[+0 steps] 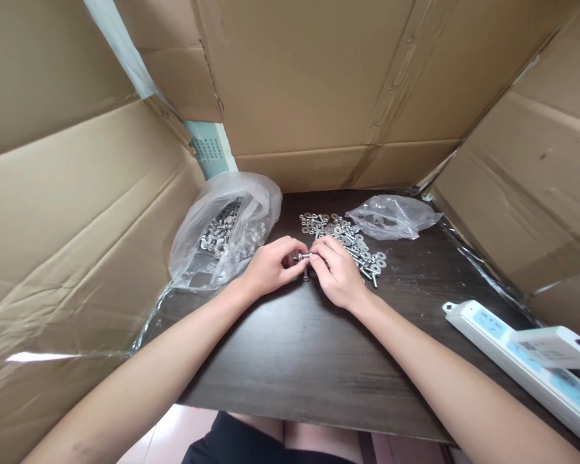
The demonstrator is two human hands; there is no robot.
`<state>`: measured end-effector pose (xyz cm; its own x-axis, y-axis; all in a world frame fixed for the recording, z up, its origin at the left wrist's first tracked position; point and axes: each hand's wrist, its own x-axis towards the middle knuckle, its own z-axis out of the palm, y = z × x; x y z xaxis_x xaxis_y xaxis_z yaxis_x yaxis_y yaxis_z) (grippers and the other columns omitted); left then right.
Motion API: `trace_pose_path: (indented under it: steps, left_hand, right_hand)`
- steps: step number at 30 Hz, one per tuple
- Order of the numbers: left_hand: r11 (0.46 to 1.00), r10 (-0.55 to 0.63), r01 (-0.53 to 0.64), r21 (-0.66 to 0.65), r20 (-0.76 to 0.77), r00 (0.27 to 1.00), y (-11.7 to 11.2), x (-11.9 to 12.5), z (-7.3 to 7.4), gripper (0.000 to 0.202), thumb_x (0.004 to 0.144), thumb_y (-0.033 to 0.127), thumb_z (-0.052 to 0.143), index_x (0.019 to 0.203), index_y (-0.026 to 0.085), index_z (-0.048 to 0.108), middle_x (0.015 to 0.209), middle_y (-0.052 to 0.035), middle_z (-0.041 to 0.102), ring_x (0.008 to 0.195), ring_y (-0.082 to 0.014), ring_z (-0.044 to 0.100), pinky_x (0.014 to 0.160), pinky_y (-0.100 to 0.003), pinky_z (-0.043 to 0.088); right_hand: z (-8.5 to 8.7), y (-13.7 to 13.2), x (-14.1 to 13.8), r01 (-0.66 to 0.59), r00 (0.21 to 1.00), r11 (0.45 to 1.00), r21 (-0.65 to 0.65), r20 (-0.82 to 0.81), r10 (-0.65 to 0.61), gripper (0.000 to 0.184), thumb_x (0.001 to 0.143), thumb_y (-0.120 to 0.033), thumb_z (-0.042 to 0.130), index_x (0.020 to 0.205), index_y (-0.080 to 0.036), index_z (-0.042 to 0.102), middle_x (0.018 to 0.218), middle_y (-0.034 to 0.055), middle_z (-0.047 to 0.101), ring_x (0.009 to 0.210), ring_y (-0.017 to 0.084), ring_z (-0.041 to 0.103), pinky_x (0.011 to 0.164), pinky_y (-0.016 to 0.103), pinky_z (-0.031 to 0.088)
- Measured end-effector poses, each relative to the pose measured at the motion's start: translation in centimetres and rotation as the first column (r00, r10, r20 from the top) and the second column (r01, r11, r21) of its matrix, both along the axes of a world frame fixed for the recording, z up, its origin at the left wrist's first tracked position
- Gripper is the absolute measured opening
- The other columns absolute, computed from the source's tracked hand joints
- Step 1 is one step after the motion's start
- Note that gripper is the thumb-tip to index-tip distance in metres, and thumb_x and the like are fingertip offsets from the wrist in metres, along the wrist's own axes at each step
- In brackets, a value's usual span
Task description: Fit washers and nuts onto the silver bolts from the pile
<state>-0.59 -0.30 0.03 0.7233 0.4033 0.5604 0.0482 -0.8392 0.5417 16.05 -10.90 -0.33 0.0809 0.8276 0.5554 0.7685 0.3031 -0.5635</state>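
My left hand [275,265] and my right hand [337,269] meet over the middle of the dark table. Between their fingertips is a small silver bolt [303,256], lying roughly level, with the fingers of both hands closed on it. Another bolt [306,276] shows just below, partly covered by my hands; whether it is held or lies on the table I cannot tell. Behind and beside my right hand spreads a loose pile of bolts, washers and small nuts [352,241]. A clear plastic bag [256,193] with many metal fasteners [218,238] in it lies left of my left hand.
A second, flattened plastic bag [396,216] lies behind the pile at the right. A white power strip [493,338] with a white plug-in device [555,345] runs along the right side. Cardboard walls [319,77] enclose the dark table [290,361] at the back and sides.
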Motion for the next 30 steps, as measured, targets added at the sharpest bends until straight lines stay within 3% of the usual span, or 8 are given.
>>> trace_pose_path:
  steps: [30]
  left_hand:
    - [1.0,-0.009,0.009,-0.001,-0.009,1.0,-0.02,0.01,0.04,0.01,0.097,0.026,0.066,0.103,0.019,0.065,0.086,0.0,0.065,0.065,-0.011,0.06,0.064,-0.023,0.048]
  right_hand:
    - [-0.2,0.11,-0.15,0.01,1.0,1.0,-0.002,-0.015,-0.01,0.024,0.103,-0.024,0.044,0.082,-0.021,0.054,0.096,0.0089,0.06,0.094,0.025,0.058,0.087,0.043,0.048]
